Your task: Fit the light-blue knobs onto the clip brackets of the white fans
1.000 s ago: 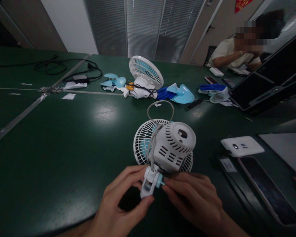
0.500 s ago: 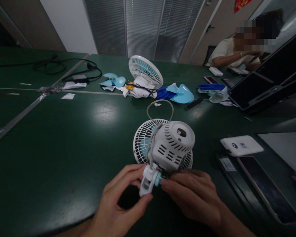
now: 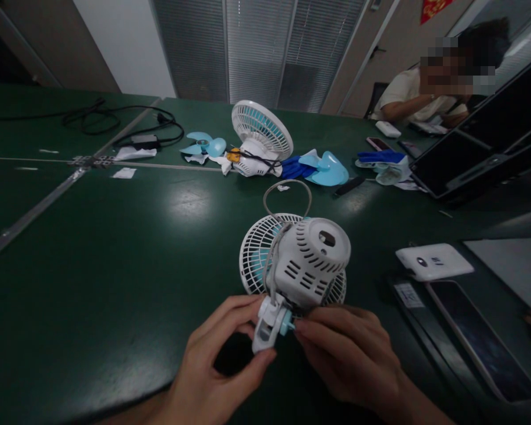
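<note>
A small white clip fan (image 3: 307, 262) lies face down on the green table (image 3: 92, 283), its motor housing up and its grey cord looping behind it. My left hand (image 3: 212, 366) pinches the white clip bracket (image 3: 265, 327) at the fan's base between thumb and fingers. My right hand (image 3: 349, 354) grips the pale blue knob (image 3: 286, 321) on the side of that bracket with its fingertips.
A second fan (image 3: 260, 139), loose blue blades (image 3: 327, 168) and blue gloves lie further back. Black cables (image 3: 115, 121) run at the far left. A white phone (image 3: 433, 261) and a dark tablet (image 3: 478, 339) lie to the right. A seated person (image 3: 425, 97) is at the far right.
Both hands and the fan shifted only slightly; my right fingertips stay on the blue knob, with small finger movement around it.
</note>
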